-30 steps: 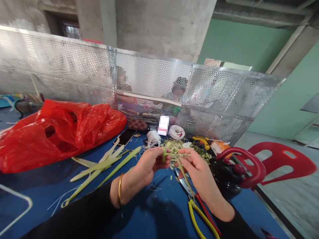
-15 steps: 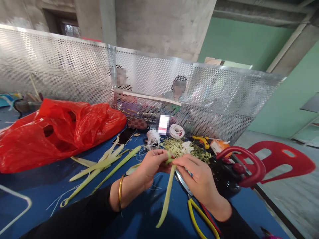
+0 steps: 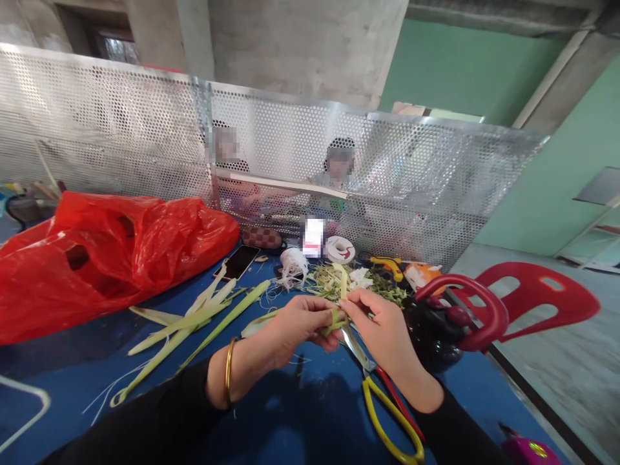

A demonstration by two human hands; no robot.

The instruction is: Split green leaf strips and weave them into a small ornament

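The red plastic bag [image 3: 126, 265] lies at nine o'clock; its content is not visible. At four o'clock, the black kettle [image 3: 436, 339] hides its inside too. Near six o'clock, the left hand [image 3: 303, 323] pinches the folded leaf strip [image 3: 334, 321]; the right hand [image 3: 380, 326] grips it just beside. In my judgement, both pinches should be firm, each fold flat, without twisting.
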